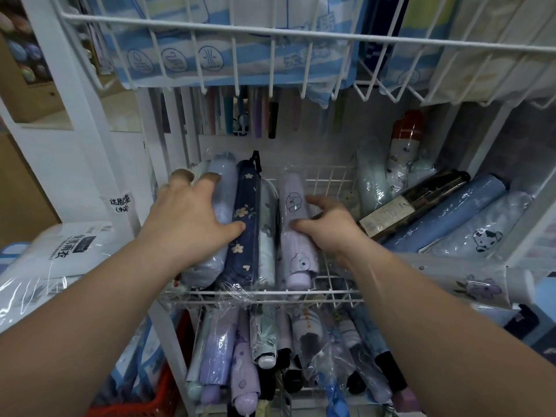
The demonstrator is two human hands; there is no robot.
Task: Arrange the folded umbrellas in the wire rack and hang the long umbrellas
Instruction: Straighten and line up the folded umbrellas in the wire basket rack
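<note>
Left hand [192, 215]: palm down, fingers spread and lightly bent over the pale blue umbrella [222, 203]. Its thumb tip touches the navy floral umbrella [244, 212] just beside it. Nothing is gripped.

Right hand [329, 225]: set against the right side of the lilac umbrella [293, 203], with thumb and forefinger laid out on the wrapper. The other fingers are hidden. No closed grasp is seen.

Both umbrellas lie lengthwise in the middle basket [270, 293] of the white wire rack, in clear sleeves. A mint umbrella [266, 233] is wedged between the navy and the lilac. The right part of that basket shows bare wire. The lilac umbrella bears a line-drawn cartoon figure, with no legible text.

Lower basket [331, 389]: packed with folded umbrellas in lilac, mint, blue and black.

Upper basket [210, 22]: blue-and-white packets [180, 55] with three round icons. Their characters are too blurred to read.

Right shelf: blue umbrellas, one with a cartoon animal [487, 236]. A dark umbrella [421, 197] carries a tag that is not readable.

Left: a handwritten label [120, 203] on the post, only "(中)" partly legible. A white packet [75, 245] shows "雨衣".

Behind the middle basket, coloured rods [240, 115] hang in a row. Whether they are long umbrellas cannot be told.
</note>
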